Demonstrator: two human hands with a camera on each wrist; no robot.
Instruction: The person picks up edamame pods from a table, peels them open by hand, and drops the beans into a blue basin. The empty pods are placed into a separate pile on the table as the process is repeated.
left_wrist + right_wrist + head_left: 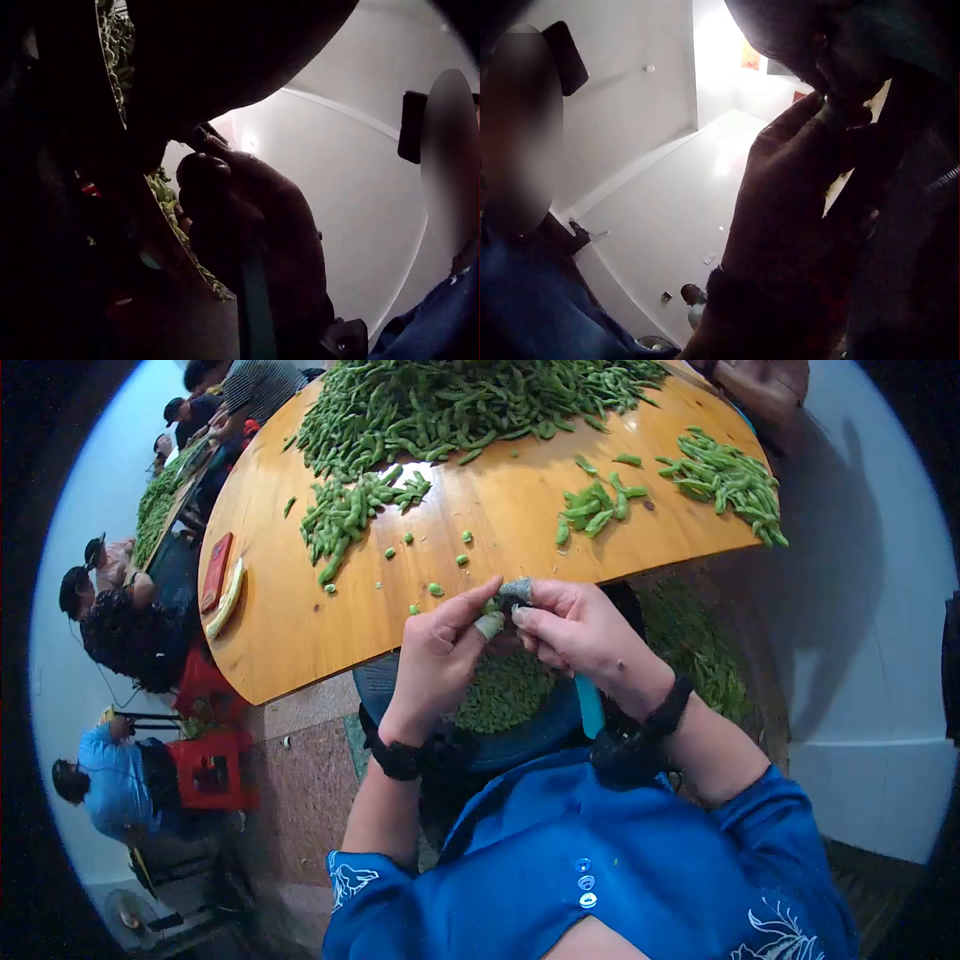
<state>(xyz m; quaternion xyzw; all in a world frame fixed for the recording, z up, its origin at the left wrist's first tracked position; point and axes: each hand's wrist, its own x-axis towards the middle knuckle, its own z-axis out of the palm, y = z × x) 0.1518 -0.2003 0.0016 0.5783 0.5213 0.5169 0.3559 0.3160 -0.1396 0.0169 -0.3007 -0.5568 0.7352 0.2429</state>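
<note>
In the head view both hands meet just past the table's near edge, over a dark basin point(375, 685) of shelled green beans point(505, 695). The left hand point(440, 650) pinches a green soybean pod point(490, 606), mostly hidden by the fingers. Grey-green tape wraps its thumb and a finger of the right hand point(585, 628). From under the right palm sticks out the teal handle point(589, 707) of a tool, its fingers curled round it; the working end is hidden. The left wrist view shows the teal handle point(257, 307) below the dark right hand point(255, 202).
A wooden table point(520, 545) bears a large heap of pods point(440, 410), smaller piles point(345, 515), point(725, 480) and several loose beans point(436, 590). A red phone-like object point(216, 572) and a pale curved strip point(228, 598) lie at left. Pods also lie on the floor point(700, 645). Other people sit around.
</note>
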